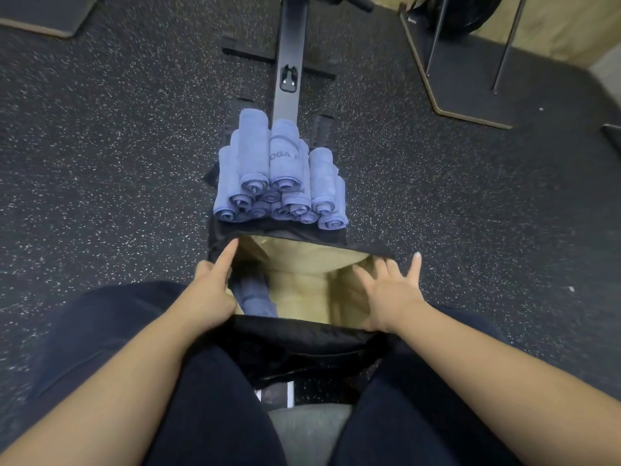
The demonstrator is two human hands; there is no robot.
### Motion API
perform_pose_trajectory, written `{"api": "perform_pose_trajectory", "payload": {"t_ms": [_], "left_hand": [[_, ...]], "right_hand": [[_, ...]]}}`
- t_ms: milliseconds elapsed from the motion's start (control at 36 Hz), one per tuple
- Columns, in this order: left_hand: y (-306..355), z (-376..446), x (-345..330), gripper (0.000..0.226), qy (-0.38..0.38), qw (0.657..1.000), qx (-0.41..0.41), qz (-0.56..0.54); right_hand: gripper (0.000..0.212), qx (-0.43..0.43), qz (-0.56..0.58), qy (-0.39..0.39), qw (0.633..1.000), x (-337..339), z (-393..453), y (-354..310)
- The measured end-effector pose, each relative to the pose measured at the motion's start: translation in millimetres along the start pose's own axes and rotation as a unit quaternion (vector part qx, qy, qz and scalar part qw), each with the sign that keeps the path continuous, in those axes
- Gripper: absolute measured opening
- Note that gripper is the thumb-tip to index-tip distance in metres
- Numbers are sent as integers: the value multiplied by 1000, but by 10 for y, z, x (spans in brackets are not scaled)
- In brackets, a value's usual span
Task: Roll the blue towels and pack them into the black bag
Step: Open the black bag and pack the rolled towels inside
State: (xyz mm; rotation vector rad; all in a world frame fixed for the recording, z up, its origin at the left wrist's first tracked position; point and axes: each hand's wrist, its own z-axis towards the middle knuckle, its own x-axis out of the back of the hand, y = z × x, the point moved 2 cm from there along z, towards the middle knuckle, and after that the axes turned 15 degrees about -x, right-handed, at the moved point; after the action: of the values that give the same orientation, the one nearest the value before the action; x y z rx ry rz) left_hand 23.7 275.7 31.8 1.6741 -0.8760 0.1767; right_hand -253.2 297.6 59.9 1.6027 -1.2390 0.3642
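The black bag (pixel 295 334) with a tan lining stands open between my knees. One rolled blue towel (pixel 255 297) lies inside it at the left. Several rolled blue towels (pixel 279 173) are stacked in a pile just beyond the bag's far rim. My left hand (pixel 211 290) holds the bag's left rim, with the index finger stretched along the edge and the thumb at the opening; its other fingers are hidden. My right hand (pixel 386 290) is spread flat with straight fingers over the right side of the opening, touching the lining.
I sit on a grey padded bench (pixel 309 428), and its black frame (pixel 289 52) runs forward under the towels. Speckled black rubber floor (pixel 117 156) lies all around. A wooden platform with a metal rack (pixel 470 62) stands at the far right.
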Motion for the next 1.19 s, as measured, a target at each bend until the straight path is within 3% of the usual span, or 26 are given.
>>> {"api": "perform_pose_trajectory", "payload": {"t_ms": [250,417,722,861,1194], "left_hand": [[74,-126,109,95,43,999,-13,1],[98,-309,104,106,26,999,-18,-2],[174,-225,-51,101,35,998,-44,20],[139,-116,-142,96,54,997,-45,17],[-68,-138,-84,114,22,997,-60,51]], "right_hand": [[118,-5,-1,56,998,301,-144,170],[119,-26,-5,61,998,447,-323,242],[118,-57,5,101,993,481,-265,373],[112,-51,2,98,994,379,-201,314],[107,3,63,167,984,316,-175,113]]}}
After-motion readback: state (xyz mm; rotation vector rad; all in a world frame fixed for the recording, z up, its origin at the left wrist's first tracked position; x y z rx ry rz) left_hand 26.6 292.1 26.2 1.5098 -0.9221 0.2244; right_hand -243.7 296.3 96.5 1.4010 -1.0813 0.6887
